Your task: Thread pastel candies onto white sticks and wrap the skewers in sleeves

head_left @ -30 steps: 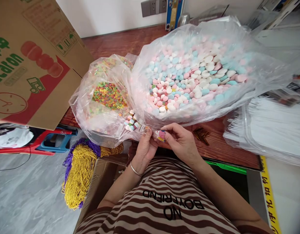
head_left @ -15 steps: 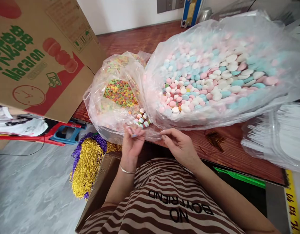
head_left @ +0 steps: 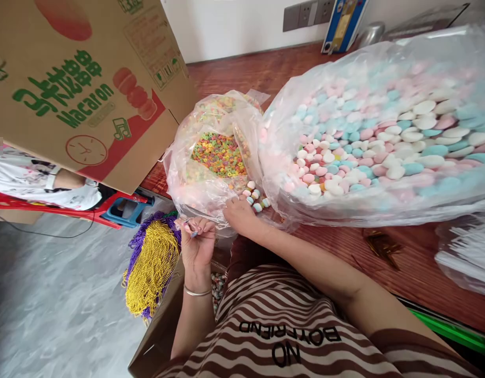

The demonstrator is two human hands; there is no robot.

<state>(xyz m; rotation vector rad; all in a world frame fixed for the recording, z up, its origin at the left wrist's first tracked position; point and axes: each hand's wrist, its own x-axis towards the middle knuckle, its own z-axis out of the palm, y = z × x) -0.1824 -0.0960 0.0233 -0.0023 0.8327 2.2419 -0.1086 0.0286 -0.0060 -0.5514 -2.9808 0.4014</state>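
Note:
My left hand (head_left: 197, 239) is raised palm up in front of the smaller bag, its fingers closed on something small, partly pink and blue, too small to name. My right hand (head_left: 242, 215) rests at the near edge of that bag, fingers curled together; what they hold, if anything, is hidden. The smaller clear bag (head_left: 179, 173) contains small multicoloured ring-shaped pieces (head_left: 217, 155). Beside my right hand lies a small cluster of white, pink and blue pieces (head_left: 256, 198). A large clear bag (head_left: 384, 210) on the right holds many flat pink, white and blue discs (head_left: 396, 139).
A printed cardboard box (head_left: 88, 100) stands at the left of the red-brown table (head_left: 321, 244). Yellow and purple bead strands (head_left: 151, 268) hang beside an open box (head_left: 159, 328). White sticks (head_left: 468, 252) lie at right. Another person's arm (head_left: 69, 179) shows at left.
The view has shifted left, so the table items appear farther right. My right hand has moved left to the smaller bag, and my left hand is lower and away from the cluster.

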